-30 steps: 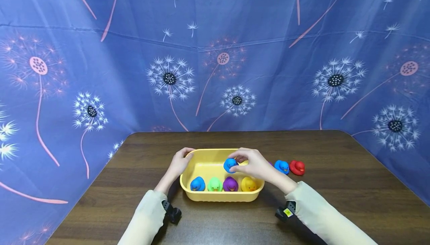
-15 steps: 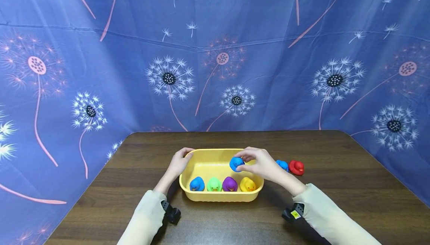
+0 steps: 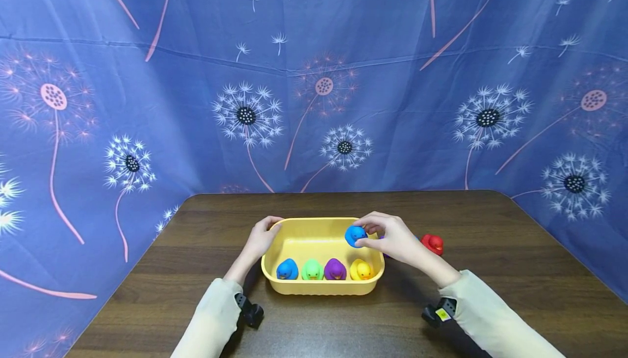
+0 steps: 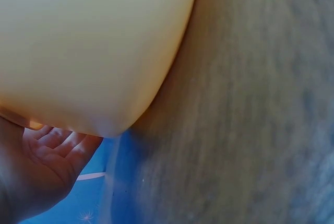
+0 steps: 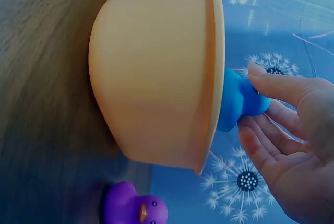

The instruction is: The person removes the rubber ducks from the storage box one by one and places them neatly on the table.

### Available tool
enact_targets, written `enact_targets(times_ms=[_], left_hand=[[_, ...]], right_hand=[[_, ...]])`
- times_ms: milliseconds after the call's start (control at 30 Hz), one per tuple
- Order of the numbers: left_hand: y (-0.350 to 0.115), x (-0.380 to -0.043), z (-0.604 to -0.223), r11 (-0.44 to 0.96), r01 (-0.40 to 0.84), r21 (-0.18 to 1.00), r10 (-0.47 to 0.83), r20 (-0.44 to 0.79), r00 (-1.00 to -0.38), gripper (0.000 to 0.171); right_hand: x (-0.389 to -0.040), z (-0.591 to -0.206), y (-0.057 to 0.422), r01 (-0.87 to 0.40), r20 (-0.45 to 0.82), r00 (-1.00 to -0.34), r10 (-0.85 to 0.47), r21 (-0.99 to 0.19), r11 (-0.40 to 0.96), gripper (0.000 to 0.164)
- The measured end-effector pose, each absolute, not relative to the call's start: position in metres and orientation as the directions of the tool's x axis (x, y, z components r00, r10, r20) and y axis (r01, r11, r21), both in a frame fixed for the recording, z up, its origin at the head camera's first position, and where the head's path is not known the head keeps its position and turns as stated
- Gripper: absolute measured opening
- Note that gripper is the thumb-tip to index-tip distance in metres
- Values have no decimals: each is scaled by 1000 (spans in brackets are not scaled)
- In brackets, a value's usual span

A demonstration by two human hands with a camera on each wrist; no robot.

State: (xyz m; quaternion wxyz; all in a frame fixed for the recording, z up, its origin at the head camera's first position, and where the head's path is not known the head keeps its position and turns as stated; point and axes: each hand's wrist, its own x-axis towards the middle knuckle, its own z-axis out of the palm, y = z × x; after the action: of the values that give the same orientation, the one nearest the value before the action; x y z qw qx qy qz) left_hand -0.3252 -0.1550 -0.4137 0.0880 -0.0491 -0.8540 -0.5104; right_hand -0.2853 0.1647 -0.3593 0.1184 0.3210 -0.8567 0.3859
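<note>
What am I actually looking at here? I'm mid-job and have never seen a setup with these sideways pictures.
There's no machine: a person's bare left hand and right hand do the work. The wide picture comes from a head-worn camera. The other two come from the left wrist camera and right wrist camera, hence the odd angles.

On the brown table stands a yellow tub. Inside, left to right: blue duck, green duck, purple duck, yellow duck. The left hand holds the rim; the right pinches another blue one by the tub's right end. Outside are a red duck and a second purple one.
</note>
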Motion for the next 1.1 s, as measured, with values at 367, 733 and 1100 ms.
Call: enact_targets(times_ms=[367,733,1100], left_hand=[[-154,-324,-411,471,167,866,-7,192,-981,24],[-154,-324,-410,493,160,855,-5,187,-982,25],[-155,-322,-409,493,161,855,-3,187,-982,25]], right_hand=[[-287,-364,182,-649,482,-761,-435,-580,493,38],[-282,-364,196,-651,510,-758,-407,-559,513,38],[-285,-366,211,-649,510,-759,-404,-547,528,37]])
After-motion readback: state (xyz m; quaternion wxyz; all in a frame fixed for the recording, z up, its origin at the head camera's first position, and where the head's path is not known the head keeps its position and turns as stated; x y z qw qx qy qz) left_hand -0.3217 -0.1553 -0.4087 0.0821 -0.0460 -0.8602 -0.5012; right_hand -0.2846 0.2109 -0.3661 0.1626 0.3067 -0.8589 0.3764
